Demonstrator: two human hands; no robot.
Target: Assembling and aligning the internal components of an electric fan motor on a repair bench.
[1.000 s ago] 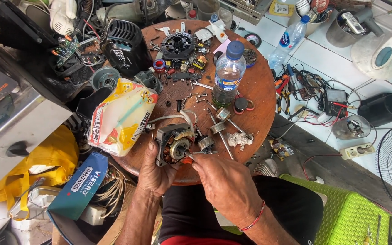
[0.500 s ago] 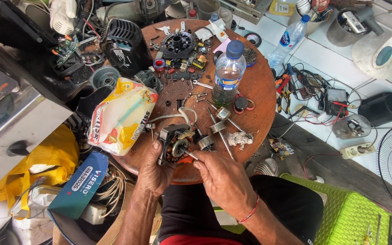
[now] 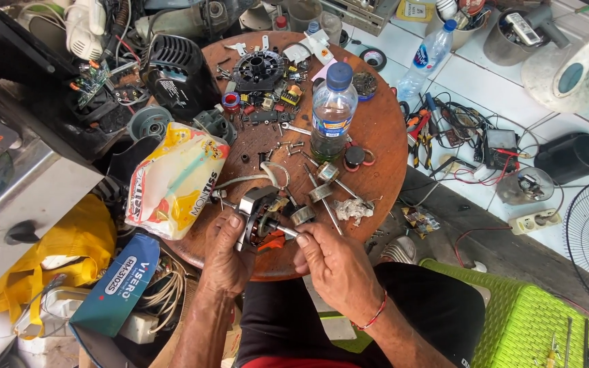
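Motor [image 3: 259, 217] sits at the near edge of the round table [image 3: 383, 146], gripped by the left hand [image 3: 230, 252]. Right hand [image 3: 332, 262] pinches its shaft [image 3: 288, 232], apparently; bottle [image 3: 330, 112] stands beyond, bag [image 3: 175, 180] to the left.

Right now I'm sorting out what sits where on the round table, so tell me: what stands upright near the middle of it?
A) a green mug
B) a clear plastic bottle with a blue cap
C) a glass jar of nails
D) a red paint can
B: a clear plastic bottle with a blue cap stands upright on the round wooden table, beyond the small motor that the left hand and right hand hold.
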